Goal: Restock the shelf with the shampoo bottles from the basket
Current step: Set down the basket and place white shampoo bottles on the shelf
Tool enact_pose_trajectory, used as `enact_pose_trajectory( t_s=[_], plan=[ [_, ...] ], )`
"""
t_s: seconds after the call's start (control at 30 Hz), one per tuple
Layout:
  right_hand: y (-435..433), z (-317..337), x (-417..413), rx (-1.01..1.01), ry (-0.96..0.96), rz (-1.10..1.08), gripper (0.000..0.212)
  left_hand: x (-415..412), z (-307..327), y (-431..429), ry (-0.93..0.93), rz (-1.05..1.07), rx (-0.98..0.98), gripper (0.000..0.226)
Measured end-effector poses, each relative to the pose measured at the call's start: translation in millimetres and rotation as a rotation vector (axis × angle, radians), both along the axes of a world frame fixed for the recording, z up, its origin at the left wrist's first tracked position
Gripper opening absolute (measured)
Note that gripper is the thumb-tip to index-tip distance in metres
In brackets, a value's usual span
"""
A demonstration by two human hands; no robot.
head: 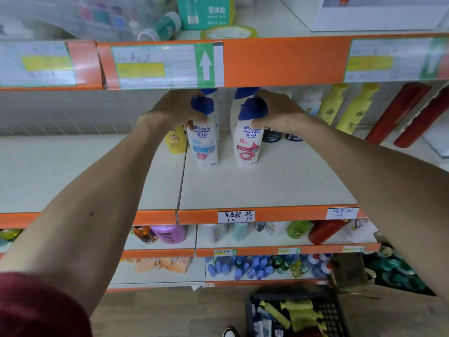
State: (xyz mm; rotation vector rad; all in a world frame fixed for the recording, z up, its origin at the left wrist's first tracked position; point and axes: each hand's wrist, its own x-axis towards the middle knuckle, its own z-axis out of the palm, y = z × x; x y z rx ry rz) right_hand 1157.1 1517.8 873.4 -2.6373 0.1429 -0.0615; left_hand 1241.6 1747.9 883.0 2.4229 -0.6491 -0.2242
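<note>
- Shampoo bottles (205, 152): two stand upright, well back on the shelf (267, 188), each gripped below its cap.
- Left hand (175, 108) curls round the left bottle (206, 137), just beside a small yellow bottle (175, 141); a sideways nudge could topple that neighbour.
- Right hand (279, 110) curls round the right bottle (247, 147); pushed back hard, it could knock the matching bottle (246, 92) behind.
- Both look white, waisted, blue-capped, glossy, so perhaps slippery.
- The basket (332, 312) sits on the floor below the shelf, holding more stock.
</note>
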Motion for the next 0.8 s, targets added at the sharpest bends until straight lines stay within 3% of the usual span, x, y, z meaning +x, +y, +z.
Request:
enact_pose_trajectory(
  t_s=[0.17, 0.5, 0.8],
  plan=[
    [-1.4, -5.8, 6.8, 0.08, -0.02, 0.012, 0.056, 3.8, -7.6, -11.3, -0.044, 0.029, -0.036, 0.042],
    [0.6, -3.3, 19.2, 0.056, -0.001, 0.038, 0.052, 11.1, -8.7, -15.4, -0.048, 0.018, -0.046, 0.036],
    [5.1, -4.2, 16.2, 0.034, -0.024, 0.022, 0.052, 12.2, -4.6, -16.9, -0.029, -0.005, 0.014, 0.044]
  ],
)
